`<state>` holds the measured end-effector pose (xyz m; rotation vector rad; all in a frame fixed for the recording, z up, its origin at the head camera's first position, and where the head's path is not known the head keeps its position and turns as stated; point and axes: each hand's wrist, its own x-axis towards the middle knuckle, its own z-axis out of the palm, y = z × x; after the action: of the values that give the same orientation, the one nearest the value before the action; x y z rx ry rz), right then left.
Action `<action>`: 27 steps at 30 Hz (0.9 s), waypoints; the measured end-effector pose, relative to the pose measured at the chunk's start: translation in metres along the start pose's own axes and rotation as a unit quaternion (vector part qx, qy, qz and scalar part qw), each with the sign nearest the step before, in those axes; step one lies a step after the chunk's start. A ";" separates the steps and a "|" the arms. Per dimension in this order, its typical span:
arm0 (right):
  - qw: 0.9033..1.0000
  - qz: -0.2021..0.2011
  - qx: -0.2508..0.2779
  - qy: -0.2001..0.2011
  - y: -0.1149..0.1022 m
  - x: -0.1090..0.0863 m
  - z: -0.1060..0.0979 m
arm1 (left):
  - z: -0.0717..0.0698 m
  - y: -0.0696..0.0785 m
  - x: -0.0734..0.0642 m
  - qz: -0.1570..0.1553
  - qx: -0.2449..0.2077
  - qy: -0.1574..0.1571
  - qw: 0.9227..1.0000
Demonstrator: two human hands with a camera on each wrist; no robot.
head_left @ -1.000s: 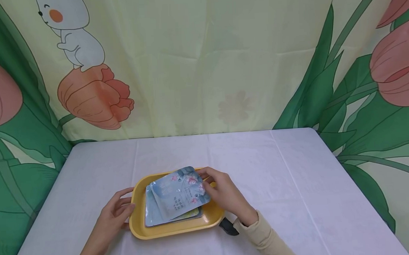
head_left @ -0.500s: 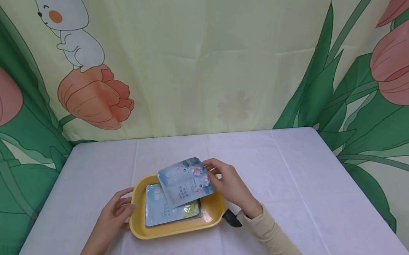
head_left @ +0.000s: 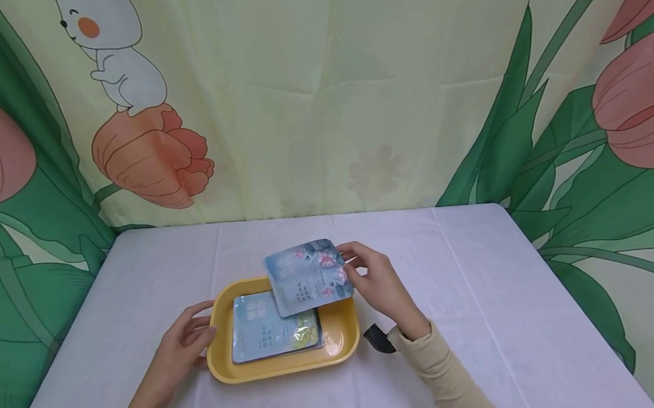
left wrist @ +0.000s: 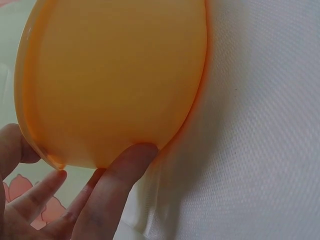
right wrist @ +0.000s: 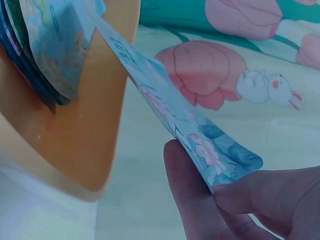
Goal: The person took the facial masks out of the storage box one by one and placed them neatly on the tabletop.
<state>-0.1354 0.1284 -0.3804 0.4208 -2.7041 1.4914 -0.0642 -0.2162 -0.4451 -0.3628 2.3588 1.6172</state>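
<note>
My right hand pinches the right edge of a blue sheet-mask packet printed with pink flowers. It is raised and tilted over the back of a yellow tray. In the right wrist view, thumb and fingers lie on opposite faces of the packet. Several more flat packets are stacked in the tray; the top one is pale blue with a yellow-green patch. At the tray's left end, my left hand holds the outer wall. The left wrist view shows the thumb pressed against that wall and the fingertips at the rim.
The tray stands near the front of a white-clothed table. Behind it hangs a curtain printed with tulips and a white animal. Black pieces show beside both wrists.
My right hand has moved right and away from me, drawing the flowered packet off the stack and uncovering the pale blue one. Left hand and tray have stayed in place.
</note>
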 end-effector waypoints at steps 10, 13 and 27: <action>1.000 -0.014 -0.006 0.026 0.004 0.002 -0.010 | 0.000 -0.002 0.001 -0.002 0.002 0.000 1.000; 0.999 -0.022 -0.007 0.034 0.007 0.003 -0.013 | 0.000 -0.002 0.002 -0.004 0.002 0.000 1.000; 0.999 0.005 0.000 0.054 0.010 0.004 -0.028 | 0.000 -0.004 0.002 -0.001 0.000 0.002 1.000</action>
<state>-0.1443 0.1556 -0.3727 0.3170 -2.6286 1.4712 -0.0647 -0.2172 -0.4490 -0.3687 2.3603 1.6174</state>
